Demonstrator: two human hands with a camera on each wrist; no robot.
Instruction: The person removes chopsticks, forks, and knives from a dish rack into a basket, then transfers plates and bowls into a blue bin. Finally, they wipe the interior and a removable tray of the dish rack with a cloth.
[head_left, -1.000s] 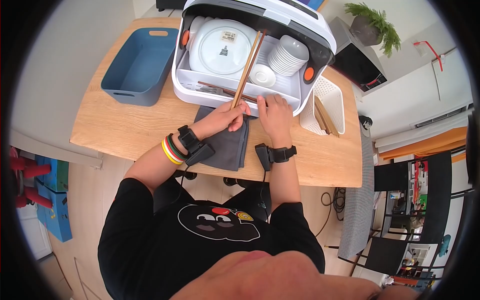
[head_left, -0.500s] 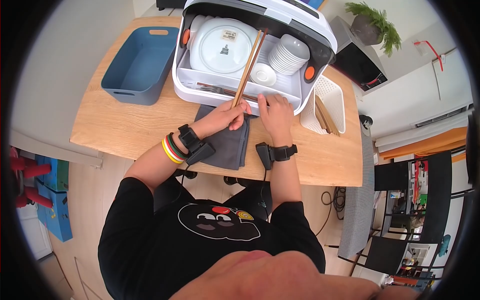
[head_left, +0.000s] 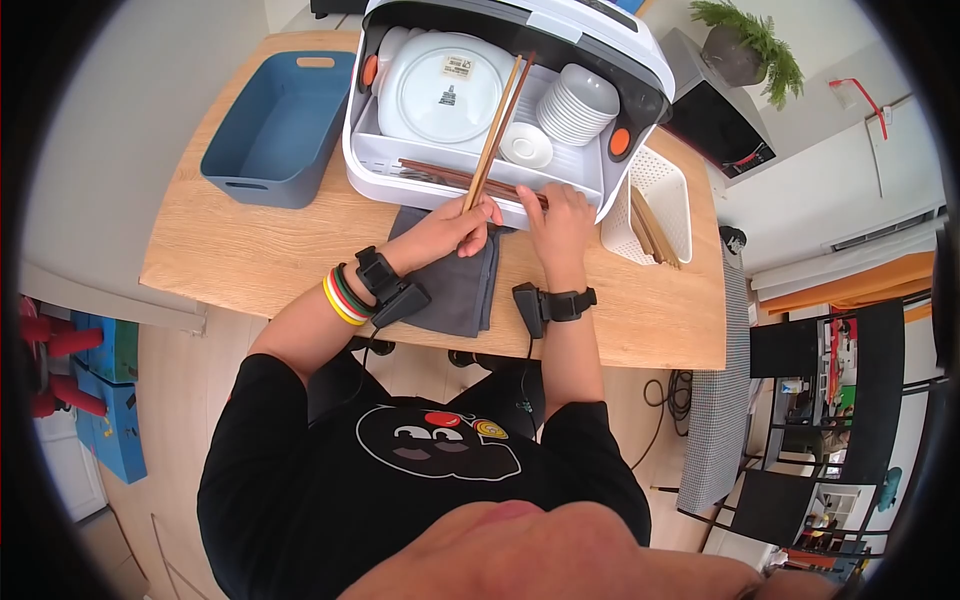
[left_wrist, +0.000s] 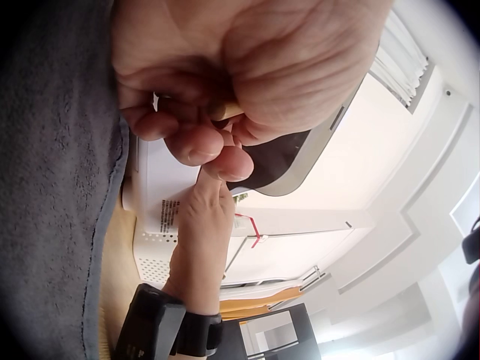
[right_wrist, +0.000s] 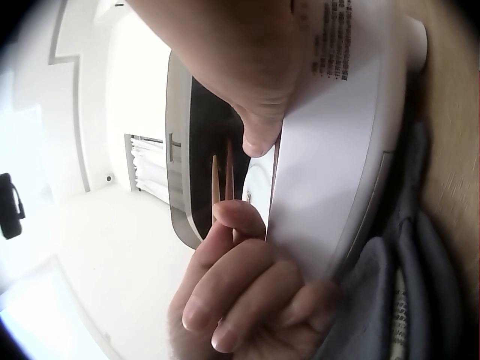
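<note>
In the head view, my left hand [head_left: 452,234] grips a light and a dark chopstick [head_left: 492,152] that point up across the open white dish box [head_left: 372,187]. My right hand [head_left: 562,228] pinches the right end of dark chopsticks [head_left: 440,173] lying in the box's front compartment, over some cutlery. The left wrist view shows the left hand's [left_wrist: 262,67] curled fingers around a chopstick end [left_wrist: 227,111]. In the right wrist view, the right hand [right_wrist: 240,60] reaches over the box wall [right_wrist: 322,165], hiding its fingertips.
Plates [head_left: 440,92], stacked bowls [head_left: 578,108] and a small dish [head_left: 526,146] stand in the box. A blue bin [head_left: 265,185] is at the left, a white basket [head_left: 618,225] with wooden sticks at the right, and a grey cloth [head_left: 455,290] in front.
The dark chopsticks in the front compartment have shifted slightly, their left ends now a little higher over the cutlery. My right hand has moved slightly right; my left hand stays nearly still.
</note>
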